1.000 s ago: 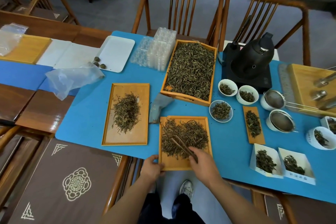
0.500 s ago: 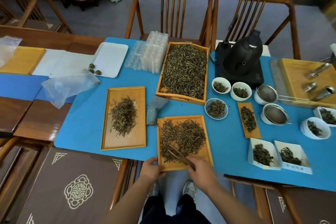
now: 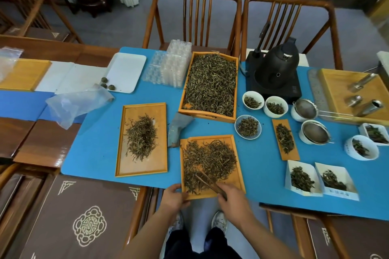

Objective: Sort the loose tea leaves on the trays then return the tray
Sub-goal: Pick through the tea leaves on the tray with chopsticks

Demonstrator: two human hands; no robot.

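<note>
A flat wooden tray (image 3: 237, 178) lies at the near edge of the blue mat, covered with loose tea leaves (image 3: 210, 160). My left hand (image 3: 174, 196) grips its near left corner. My right hand (image 3: 231, 197) holds dark wooden tweezers (image 3: 208, 183) whose tips rest in the leaves at the tray's near left. To the left lies a second flat tray (image 3: 143, 166) with a smaller heap of leaves (image 3: 142, 136). Behind stands a deep wooden box (image 3: 207, 114) full of tea leaves.
Small bowls of tea (image 3: 248, 127), strainers (image 3: 315, 133), a narrow wooden scoop (image 3: 285, 139) and two paper boxes of tea (image 3: 320, 177) fill the right side. A black kettle (image 3: 275, 71) stands behind them. Clear plastic moulds (image 3: 170, 69), a white tray (image 3: 126, 71) and a plastic bag (image 3: 73, 105) lie at left.
The tweezers have shifted slightly left and nearer within the leaves. My left hand has stayed on the tray's corner. The camera has tilted so the table sits lower in view.
</note>
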